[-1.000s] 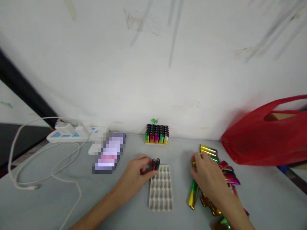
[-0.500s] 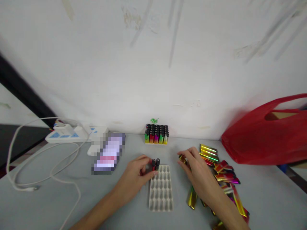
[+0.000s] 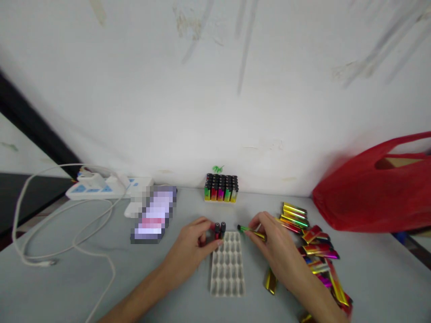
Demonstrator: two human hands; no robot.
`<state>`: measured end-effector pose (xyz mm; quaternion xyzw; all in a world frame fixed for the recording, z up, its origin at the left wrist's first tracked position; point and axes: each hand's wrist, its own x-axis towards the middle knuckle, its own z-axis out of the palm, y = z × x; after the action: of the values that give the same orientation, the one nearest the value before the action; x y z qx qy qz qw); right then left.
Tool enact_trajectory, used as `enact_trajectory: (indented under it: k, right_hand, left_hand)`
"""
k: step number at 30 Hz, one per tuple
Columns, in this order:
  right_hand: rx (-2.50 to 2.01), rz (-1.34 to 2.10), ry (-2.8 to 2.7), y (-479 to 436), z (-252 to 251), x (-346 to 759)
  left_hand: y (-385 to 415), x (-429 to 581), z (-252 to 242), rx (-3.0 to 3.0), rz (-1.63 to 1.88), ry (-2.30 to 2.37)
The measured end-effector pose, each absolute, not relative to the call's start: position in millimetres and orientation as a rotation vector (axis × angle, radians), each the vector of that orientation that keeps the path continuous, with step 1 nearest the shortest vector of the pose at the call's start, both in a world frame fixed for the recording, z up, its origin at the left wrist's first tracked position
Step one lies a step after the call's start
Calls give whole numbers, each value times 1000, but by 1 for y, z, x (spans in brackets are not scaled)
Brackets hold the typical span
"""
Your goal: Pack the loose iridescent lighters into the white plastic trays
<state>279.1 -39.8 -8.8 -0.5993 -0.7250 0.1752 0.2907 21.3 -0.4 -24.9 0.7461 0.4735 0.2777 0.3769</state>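
A pale tray (image 3: 227, 273) with rows of oval slots lies on the table in front of me. Two lighters (image 3: 220, 229) with black tops stand upright in its far left corner. My left hand (image 3: 193, 242) is closed around them, thumb in front and fingers behind on the left. Just right of the tray's far end, my right hand (image 3: 272, 237) pinches a green and gold lighter (image 3: 251, 231) above the table. That lighter lies nearly level, its dark end pointing left toward the tray.
A block of upright lighters (image 3: 221, 194) stands by the wall. Many loose metallic lighters (image 3: 319, 249) are scattered at right, near a red bag (image 3: 373, 193). A phone (image 3: 156, 215), a power strip (image 3: 101, 188) and a white cable (image 3: 109, 264) occupy the left.
My right hand has shifted slightly left toward the tray. The lighter in it has turned, so its green side and dark end now show at the left. My left hand stays put.
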Motion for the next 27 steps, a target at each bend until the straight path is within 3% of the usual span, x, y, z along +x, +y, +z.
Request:
enact_trajectory:
  k: [13, 21, 27]
  right_hand:
    - [-1706, 602, -2111, -48, -4, 273]
    - [-1615, 783, -1912, -52, -3, 270]
    - [-1482, 1127, -1587, -51, 1, 263]
  left_hand:
    - [0, 20, -29, 1901, 716, 1217]
    - [-1, 21, -27, 1906, 702, 1213]
    - [-2, 22, -25, 1895, 721, 1211]
